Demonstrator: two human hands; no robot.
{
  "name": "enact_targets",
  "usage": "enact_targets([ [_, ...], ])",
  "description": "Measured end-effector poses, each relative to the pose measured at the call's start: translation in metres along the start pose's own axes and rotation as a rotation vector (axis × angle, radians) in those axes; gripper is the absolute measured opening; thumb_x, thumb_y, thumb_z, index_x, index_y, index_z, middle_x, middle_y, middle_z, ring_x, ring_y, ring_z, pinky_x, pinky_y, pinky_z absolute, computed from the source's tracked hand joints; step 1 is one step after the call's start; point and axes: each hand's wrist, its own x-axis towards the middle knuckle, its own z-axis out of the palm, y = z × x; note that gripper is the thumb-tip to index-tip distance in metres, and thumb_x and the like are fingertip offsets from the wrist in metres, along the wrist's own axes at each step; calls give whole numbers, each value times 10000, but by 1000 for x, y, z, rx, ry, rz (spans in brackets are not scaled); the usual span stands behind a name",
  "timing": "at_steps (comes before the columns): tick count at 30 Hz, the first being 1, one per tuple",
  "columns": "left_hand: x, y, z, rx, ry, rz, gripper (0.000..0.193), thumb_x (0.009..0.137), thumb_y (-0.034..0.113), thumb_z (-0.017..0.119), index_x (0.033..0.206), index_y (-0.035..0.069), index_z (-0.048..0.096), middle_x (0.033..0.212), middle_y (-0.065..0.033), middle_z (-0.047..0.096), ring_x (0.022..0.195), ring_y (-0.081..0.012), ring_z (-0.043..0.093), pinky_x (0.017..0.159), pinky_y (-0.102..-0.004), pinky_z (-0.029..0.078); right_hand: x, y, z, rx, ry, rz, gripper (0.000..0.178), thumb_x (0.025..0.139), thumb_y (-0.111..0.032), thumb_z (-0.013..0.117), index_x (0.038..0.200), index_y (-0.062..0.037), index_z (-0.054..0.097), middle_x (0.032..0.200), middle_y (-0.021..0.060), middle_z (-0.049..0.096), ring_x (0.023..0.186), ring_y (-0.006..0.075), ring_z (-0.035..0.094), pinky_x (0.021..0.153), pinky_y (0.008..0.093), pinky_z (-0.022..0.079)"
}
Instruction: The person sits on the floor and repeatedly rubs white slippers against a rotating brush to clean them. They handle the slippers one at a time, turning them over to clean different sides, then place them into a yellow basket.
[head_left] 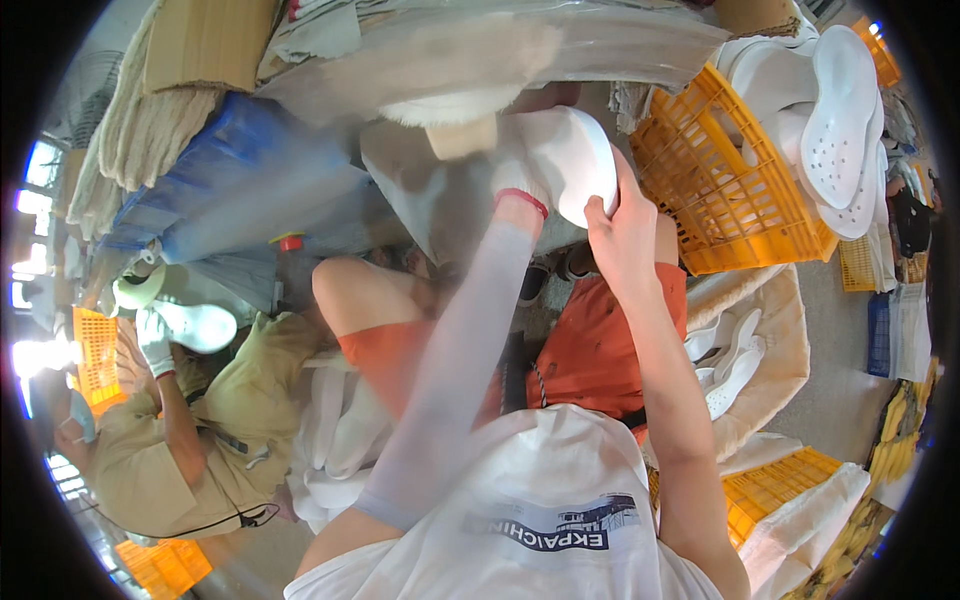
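Note:
A white moulded shoe sole [588, 165] is held up in front of me between both hands. My right hand [622, 225], bare, grips its right edge, with the thumb on the near side and the fingers round the back. My left hand [518, 165] wears a white knit glove with a red cuff and holds the sole's left side; its fingertips are partly hidden. Just beyond the left hand is a round, fuzzy white buffing wheel [450, 105] with a beige hub [462, 138]. Whether the sole touches the wheel I cannot tell.
A yellow crate [700, 190] with white perforated soles [840, 120] stands at the right. Below it, a cloth-lined container [780, 370] holds more soles. Left, a co-worker's gloved hand [155, 340] holds another sole [198, 327]. Clear plastic sheeting [560, 55] hangs over the wheel.

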Motion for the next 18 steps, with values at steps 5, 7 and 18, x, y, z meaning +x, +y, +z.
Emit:
enact_targets([
  [5, -6, 13, 0, 300, 22, 79, 449, 1046, 367, 592, 1372, 57, 607, 1311, -135, 679, 1152, -310, 651, 953, -460, 537, 8, 8, 11, 27, -17, -66, 558, 880, 6, 574, 1437, -11, 532, 1142, 300, 682, 1050, 427, 691, 929, 427, 537],
  [7, -11, 22, 0, 422, -8, 83, 455, 1041, 372, 598, 1373, 62, 611, 1313, -137, 681, 1160, -314, 653, 952, -467, 538, 12, 12, 15, 63, -10, -77, 550, 867, 12, 555, 1417, 5, 550, 1148, 298, 685, 1051, 419, 695, 932, 422, 536],
  [18, -62, 118, 32, 2125, 444, 410, 585, 891, 594, 671, 1143, 70, 736, 917, -186, 737, 838, -256, 720, 759, -349, 559, 41, 12, 20, 366, -157, 146, 504, 849, -42, 572, 1346, 30, 618, 1133, 184, 713, 975, 261, 725, 702, 353, 619],
])
